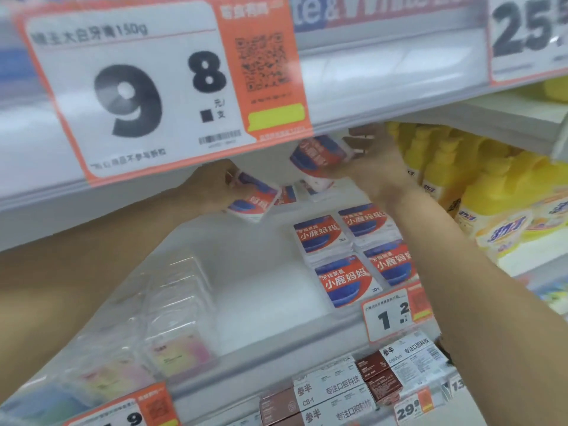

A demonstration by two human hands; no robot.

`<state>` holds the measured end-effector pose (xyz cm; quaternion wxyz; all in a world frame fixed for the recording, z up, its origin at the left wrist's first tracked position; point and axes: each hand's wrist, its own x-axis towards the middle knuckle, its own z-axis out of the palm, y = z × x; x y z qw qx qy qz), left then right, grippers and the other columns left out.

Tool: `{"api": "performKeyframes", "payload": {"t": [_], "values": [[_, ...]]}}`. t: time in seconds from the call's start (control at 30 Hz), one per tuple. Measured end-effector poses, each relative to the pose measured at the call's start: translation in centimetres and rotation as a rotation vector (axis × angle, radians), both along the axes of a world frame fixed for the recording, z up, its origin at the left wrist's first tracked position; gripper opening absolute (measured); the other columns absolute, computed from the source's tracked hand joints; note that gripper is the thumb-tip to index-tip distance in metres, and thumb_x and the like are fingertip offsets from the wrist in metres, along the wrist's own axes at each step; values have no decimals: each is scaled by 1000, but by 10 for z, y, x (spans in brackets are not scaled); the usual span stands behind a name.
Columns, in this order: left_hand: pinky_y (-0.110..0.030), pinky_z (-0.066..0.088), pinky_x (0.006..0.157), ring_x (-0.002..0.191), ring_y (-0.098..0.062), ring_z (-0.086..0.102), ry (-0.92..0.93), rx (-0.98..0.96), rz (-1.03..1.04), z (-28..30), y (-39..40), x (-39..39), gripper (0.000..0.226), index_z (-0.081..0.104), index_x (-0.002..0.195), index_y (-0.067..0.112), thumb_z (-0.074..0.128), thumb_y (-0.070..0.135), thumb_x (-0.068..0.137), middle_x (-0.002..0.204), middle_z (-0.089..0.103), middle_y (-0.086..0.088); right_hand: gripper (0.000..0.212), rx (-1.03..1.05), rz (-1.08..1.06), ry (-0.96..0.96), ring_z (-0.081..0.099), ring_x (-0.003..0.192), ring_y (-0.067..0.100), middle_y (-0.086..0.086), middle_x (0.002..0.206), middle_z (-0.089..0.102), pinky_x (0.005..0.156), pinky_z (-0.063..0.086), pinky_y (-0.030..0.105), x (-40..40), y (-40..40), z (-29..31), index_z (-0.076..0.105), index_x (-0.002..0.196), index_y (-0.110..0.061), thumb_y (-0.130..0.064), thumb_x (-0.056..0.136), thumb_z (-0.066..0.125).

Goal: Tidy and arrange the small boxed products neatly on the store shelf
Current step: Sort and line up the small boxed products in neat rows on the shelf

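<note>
The small floss-pick boxes (347, 279) look light, stiff and glossy, so likely slick and best pinched by their edges; four lie flat in two rows at the front right of the white shelf (261, 290). Farther back, the left hand (212, 192) holds one box (252, 204) and the right hand (368, 158) holds another (319, 155), beside yellow bottles (491, 192).

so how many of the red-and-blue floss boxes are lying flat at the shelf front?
4 floss boxes: back-left, back-right, front-left, front-right. Each hand grips another; more behind may be hidden.
</note>
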<state>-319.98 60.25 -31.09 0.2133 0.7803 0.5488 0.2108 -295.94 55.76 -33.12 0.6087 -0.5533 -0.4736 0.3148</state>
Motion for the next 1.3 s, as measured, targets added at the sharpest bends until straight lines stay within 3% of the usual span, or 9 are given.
{"api": "performKeyframes", "payload": {"t": [0.07,0.2,0.4,0.63,0.77,0.87,1.0,1.17,1.3], "values": [[-19,55,53,56,-1,63,-212,-69,-28,12,-22,12,22,67,66,25,68,20,87,67,68,10,60,36,-40,287,72,99,26,7,116,71,82,61,41,18,-29,2,59,125,-9,-10,71,85],[-44,60,64,71,-18,67,-458,-87,-65,24,-68,34,14,58,80,22,64,14,91,75,66,1,46,147,-123,574,74,92,29,10,110,74,74,59,41,40,-81,8,57,130,-5,-5,85,70],[-33,56,43,57,-16,69,-657,-293,6,-6,-129,59,28,50,115,7,64,14,91,96,66,-18,21,-62,-228,182,74,75,19,7,91,76,72,59,32,47,-110,-3,64,97,-21,-16,82,77],[-46,61,63,64,-31,73,-751,-459,96,-56,-156,70,34,51,118,9,66,22,90,96,70,-16,29,-279,-267,-116,72,82,20,6,92,76,76,55,30,63,-116,-39,74,109,-9,-27,87,73],[-28,57,72,72,-16,74,-626,-413,67,-71,-163,69,53,55,118,20,83,25,73,90,73,2,54,-444,-263,-270,69,101,25,6,101,75,94,52,42,64,-114,-50,66,121,-12,-44,78,75],[-22,56,73,77,-4,68,-386,-262,45,-77,-167,69,62,57,112,29,91,29,60,96,66,12,65,-505,-172,-334,64,106,21,1,106,73,92,48,38,66,-122,-39,55,133,-15,-41,78,80],[-15,40,70,89,-5,55,-146,-25,100,-82,-171,74,54,51,114,32,82,43,71,102,46,13,82,-677,97,-488,55,105,17,0,123,63,85,44,34,68,-134,-21,51,138,-22,-26,67,91],[-16,41,81,98,-7,54,-142,52,75,-93,-180,77,66,34,142,33,66,41,86,114,40,11,78,-620,72,-589,59,107,19,-1,126,63,79,48,34,61,-129,-26,57,133,-24,-30,64,92],[-14,40,85,105,-7,54,-116,115,70,-99,-181,80,58,40,140,33,63,45,88,119,42,8,73,-617,54,-647,62,105,18,-4,122,65,82,54,37,60,-126,-28,62,126,-27,-40,60,92]]}}
